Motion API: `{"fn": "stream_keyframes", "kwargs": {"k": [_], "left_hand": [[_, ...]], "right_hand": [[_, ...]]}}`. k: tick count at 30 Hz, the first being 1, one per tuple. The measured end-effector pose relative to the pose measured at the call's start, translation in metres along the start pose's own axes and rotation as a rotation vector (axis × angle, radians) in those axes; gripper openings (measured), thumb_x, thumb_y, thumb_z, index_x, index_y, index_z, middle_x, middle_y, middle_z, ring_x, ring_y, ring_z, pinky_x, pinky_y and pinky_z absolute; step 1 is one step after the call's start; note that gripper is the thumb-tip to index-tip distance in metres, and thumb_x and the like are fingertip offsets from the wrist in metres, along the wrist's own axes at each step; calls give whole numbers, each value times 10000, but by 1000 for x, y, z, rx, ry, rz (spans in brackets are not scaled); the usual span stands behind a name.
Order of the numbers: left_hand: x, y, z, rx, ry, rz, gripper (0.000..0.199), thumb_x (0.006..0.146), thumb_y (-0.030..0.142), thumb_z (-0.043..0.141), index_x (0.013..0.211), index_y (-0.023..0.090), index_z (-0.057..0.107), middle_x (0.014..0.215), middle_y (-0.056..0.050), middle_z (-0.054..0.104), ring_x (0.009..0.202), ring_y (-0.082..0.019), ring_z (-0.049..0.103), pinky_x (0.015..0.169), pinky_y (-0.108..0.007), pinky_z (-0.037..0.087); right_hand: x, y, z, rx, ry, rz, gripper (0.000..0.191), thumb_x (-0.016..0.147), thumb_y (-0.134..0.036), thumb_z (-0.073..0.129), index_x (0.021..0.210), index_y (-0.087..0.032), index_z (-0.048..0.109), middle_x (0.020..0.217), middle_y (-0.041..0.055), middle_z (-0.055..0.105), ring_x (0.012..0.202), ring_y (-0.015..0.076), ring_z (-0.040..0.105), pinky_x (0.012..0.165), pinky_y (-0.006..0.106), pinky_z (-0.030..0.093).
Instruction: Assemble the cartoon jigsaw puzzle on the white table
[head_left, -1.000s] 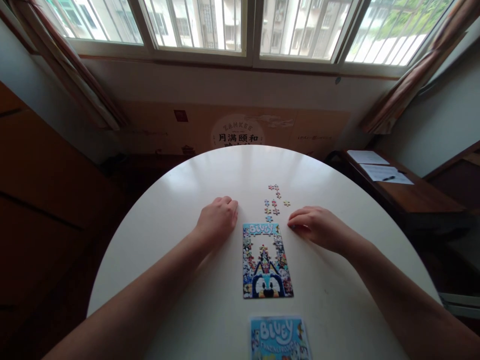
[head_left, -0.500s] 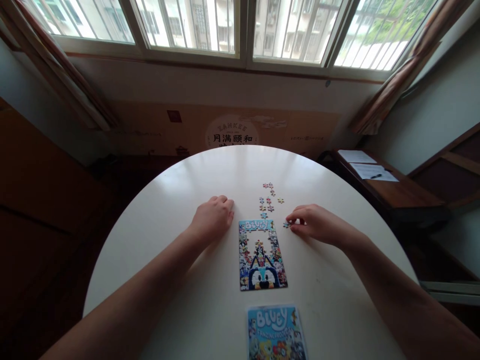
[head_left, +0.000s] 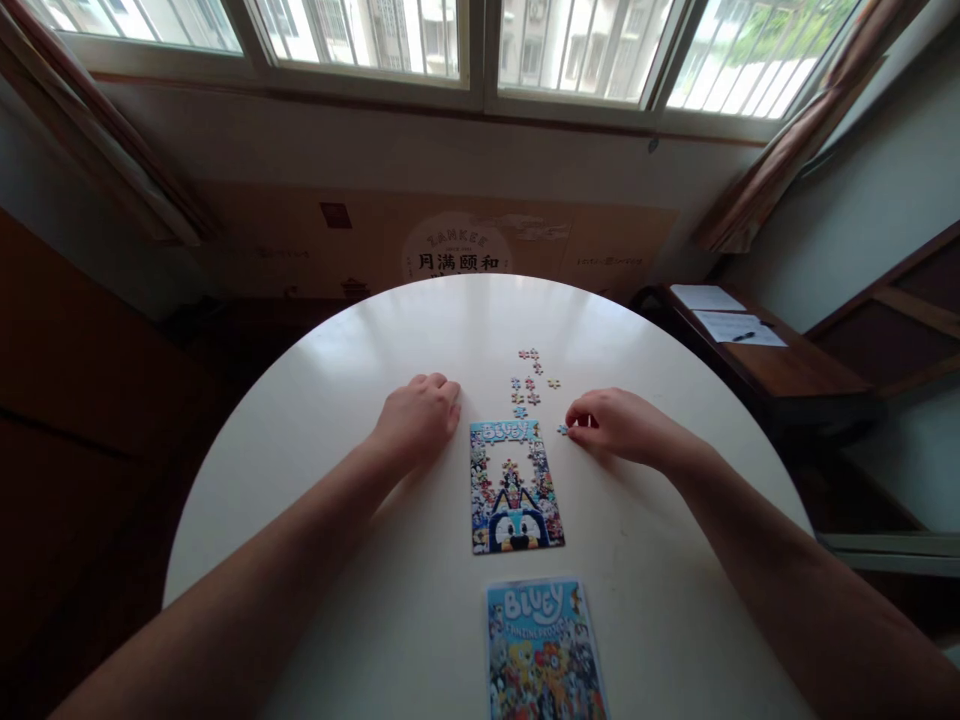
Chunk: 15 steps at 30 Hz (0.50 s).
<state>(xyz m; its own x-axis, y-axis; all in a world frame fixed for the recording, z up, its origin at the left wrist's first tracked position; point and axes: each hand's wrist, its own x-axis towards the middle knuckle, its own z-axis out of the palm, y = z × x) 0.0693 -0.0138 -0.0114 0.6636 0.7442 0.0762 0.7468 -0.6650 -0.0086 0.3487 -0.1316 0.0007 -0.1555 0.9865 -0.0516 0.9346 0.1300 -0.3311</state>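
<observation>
A partly filled Bluey jigsaw puzzle (head_left: 517,520) lies flat on the round white table (head_left: 315,345), with a gap in its upper middle. Just right of its top edge, my right hand (head_left: 630,425) pinches a small bluish puzzle piece (head_left: 562,430) at the tabletop; the fingers partly cover it. My left hand (head_left: 418,418) rests on the table left of the puzzle's top corner, fingers curled in and no object showing in them. Beyond the puzzle, several loose pieces (head_left: 532,398) are spread in small groups, one yellowish piece (head_left: 553,384) standing apart on the right.
Nearer to me lies a Bluey picture sheet (head_left: 544,650). To the right, a brown side table (head_left: 795,365) carries papers (head_left: 739,328) and a pen (head_left: 744,337). A window (head_left: 480,60) and curtains (head_left: 802,120) are beyond the table.
The camera view has shifted down slightly, so the table and puzzle appear higher and more of the picture sheet shows. Both hands stay in nearly the same places on the table.
</observation>
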Motion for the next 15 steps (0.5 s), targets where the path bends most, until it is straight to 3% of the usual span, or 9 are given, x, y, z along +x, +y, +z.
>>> {"fn": "stream_keyframes", "kwargs": {"k": [4,10,15], "left_hand": [[0,2,1,15,18,4,289,990,318,421,1108,190,650,1178,-111,662,1078,-282,578,809,-369,464],[4,-3,7,-5,44,36,341,974,346,439,1175,182,661,1209,-112,658,1089,-287,564,875,-378,457],[4,-7,8,-61,70,41,334,957,328,477,1173,179,684,1220,-114,675,1087,-285,580,892,-386,474]], "right_hand": [[1,5,-1,105,-64,75,110,843,-263,650,873,-207,740,857,52,728,743,177,640,657,300,465],[-1,22,1,447,-302,157,158,804,-343,701,857,-195,682,696,15,667,539,134,582,492,268,432],[-4,23,-1,589,-319,116,186,788,-356,744,814,-184,676,638,3,647,533,117,576,467,239,443]]}}
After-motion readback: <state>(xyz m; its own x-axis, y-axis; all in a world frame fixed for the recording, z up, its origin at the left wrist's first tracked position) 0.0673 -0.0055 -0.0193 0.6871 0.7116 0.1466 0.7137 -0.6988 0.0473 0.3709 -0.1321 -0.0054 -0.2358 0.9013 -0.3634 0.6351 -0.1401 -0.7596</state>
